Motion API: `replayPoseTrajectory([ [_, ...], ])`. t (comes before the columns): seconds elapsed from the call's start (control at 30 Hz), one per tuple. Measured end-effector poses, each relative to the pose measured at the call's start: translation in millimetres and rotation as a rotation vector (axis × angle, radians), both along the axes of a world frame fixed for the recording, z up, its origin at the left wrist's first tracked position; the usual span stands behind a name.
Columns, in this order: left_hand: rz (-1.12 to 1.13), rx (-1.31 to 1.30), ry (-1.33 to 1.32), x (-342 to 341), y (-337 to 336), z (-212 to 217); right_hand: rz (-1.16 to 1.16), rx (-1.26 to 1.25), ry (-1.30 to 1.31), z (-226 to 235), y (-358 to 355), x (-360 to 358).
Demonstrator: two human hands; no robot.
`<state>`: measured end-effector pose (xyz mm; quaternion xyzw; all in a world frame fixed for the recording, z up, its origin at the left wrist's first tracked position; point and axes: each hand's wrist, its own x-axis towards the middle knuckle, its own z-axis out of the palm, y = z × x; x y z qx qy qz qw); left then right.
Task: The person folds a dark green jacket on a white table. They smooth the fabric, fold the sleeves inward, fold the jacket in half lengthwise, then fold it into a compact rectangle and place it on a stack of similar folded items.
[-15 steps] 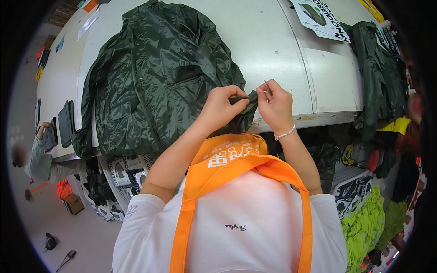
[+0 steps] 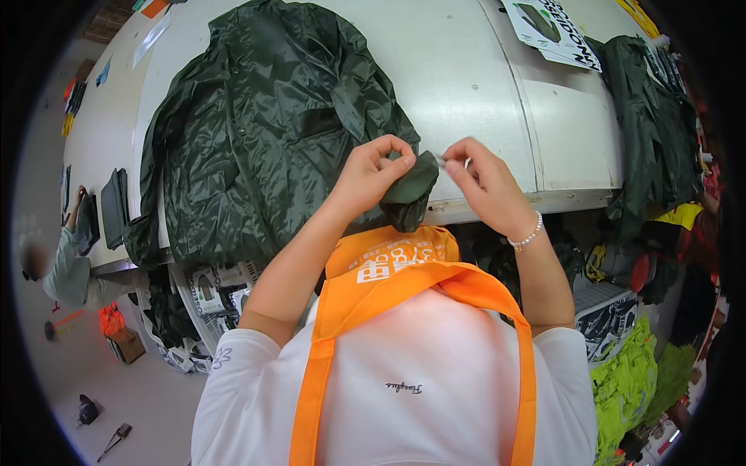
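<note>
We see a broad pale table (image 2: 447,85) with a smooth, faintly glossy top of butted panels, its near edge bowed by the lens. A wide bare stretch lies open between the jacket and the garment at the far right, crossed by a dark seam.

The dark green jacket (image 2: 233,147) lies spread on the table's left part, its thin, shiny fabric full of sharp creases, its lower end covering the near edge. Below it we see a soft white shirt (image 2: 451,365) under an orange apron (image 2: 311,380) with flat straps and a rumpled bib.

At the right, another dark green garment (image 2: 645,124) of similar sheen drapes over the table's edge. Flat printed sheets (image 2: 548,35) overlap beside it, their corners crisp.

Our right hand (image 2: 489,186) is just beyond the near edge of the open stretch, fingers curled rather than spread; it is too blurred for us to tell whether the tips close on anything. Our left hand (image 2: 377,175) pinches the jacket's sleeve end (image 2: 410,190) between thumb and forefinger, where the limp cloth bunches into a rounded fold at the table's edge.

A beaded bracelet (image 2: 530,233) rings the right wrist. A thin, pale sliver (image 2: 438,160) shows at the right fingertips, too blurred to name.
</note>
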<state>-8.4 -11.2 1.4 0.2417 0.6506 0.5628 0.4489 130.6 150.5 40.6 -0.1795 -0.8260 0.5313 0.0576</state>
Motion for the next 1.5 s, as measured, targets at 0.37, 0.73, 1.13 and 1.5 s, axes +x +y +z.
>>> replayPoseTrajectory([
  [0.37,0.038,0.219,-0.054,2.0,4.3,-13.5,0.156,0.082,0.049,-7.7,-4.3,-11.0],
  [0.73,0.109,0.230,-0.031,0.3,2.9,-20.7,0.087,0.101,0.020,-4.6,1.4,-11.9],
  [1.13,-0.007,0.000,0.065,-4.2,-8.8,4.8,-0.248,-0.354,0.208,-33.4,22.5,-21.6],
  [1.5,0.114,-0.173,0.243,-46.6,-64.7,-49.8,-0.460,-0.274,0.315,20.6,73.0,36.7],
])
